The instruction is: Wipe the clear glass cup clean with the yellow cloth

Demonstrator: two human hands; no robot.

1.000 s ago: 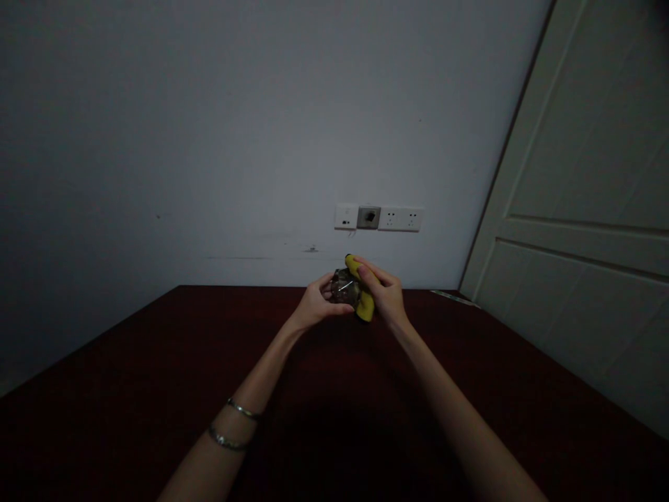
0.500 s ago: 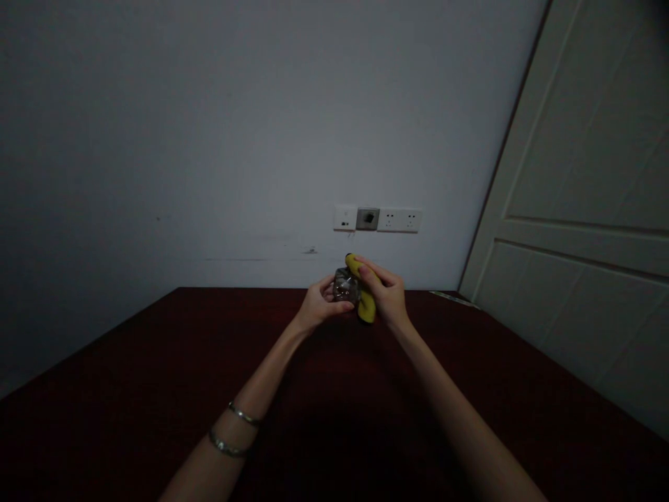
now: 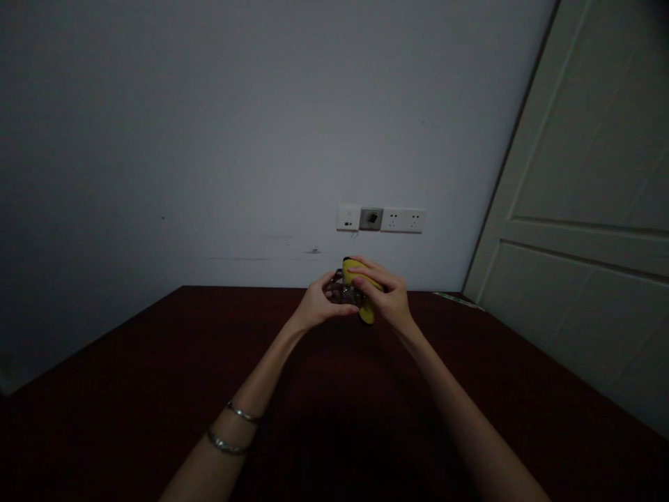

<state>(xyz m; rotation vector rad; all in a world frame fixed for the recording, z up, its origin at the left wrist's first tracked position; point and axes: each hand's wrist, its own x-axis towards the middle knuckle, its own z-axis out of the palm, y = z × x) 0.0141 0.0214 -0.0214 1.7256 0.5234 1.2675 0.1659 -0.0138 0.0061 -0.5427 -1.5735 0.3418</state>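
In the middle of the head view my left hand (image 3: 317,305) grips a small, shiny see-through object (image 3: 349,295) that looks like glass, its thumb running below it. The object's exact kind is hard to tell in the dim light. My right hand (image 3: 389,300) is closed on a folded yellow cloth (image 3: 358,270) with dark edging. The cloth is pressed against the upper right of the glass object and hides part of it. A lower fold of the cloth hangs beneath the right fingers. Both hands are raised over the dark red table.
The dark red tabletop (image 3: 209,362) reaches back to a pale wall (image 3: 235,139). Several socket plates (image 3: 402,221) are on that wall behind my hands. A panelled light door (image 3: 585,230) stands at the right. A thin flat strip (image 3: 460,301) lies at the table's back right edge.
My right hand has shifted the yellow cloth over the top of the glass object, covering more of it. The left hand keeps its hold. The view has shifted slightly.
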